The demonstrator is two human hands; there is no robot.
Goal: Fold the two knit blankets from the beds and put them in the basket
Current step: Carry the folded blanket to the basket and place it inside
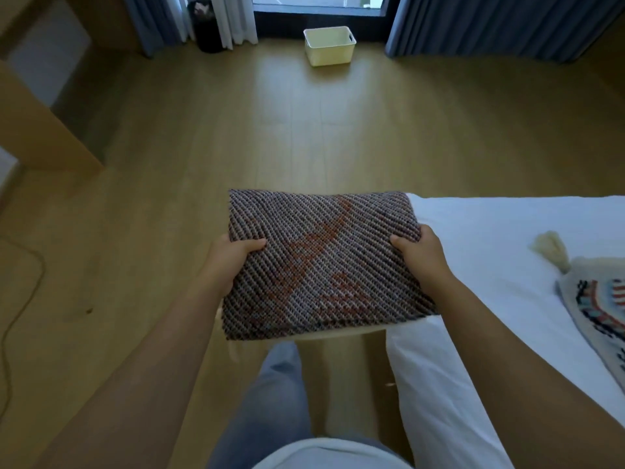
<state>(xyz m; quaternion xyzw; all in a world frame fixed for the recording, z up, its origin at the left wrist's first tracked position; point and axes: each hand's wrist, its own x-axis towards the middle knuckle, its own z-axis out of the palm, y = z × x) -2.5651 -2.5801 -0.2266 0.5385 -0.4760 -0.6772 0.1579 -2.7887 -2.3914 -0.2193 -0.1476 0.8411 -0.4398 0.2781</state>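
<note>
Window (319, 1) at far wall, dim daylight. Blue curtains (507, 25) both sides of window, white sheer (236, 18) + black bin (207, 32) just L. Wood floor (304, 130) below window; wood cabinet (44, 130) far L.

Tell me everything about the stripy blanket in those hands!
The blanket is a chunky knit, grey-brown with slanted ribs and a rusty orange pattern. It is folded into a thick, flat rectangle and held level above the floor, its right edge over the corner of the white bed. The left hand grips its left edge, the right hand its right edge, thumbs on top.
</note>
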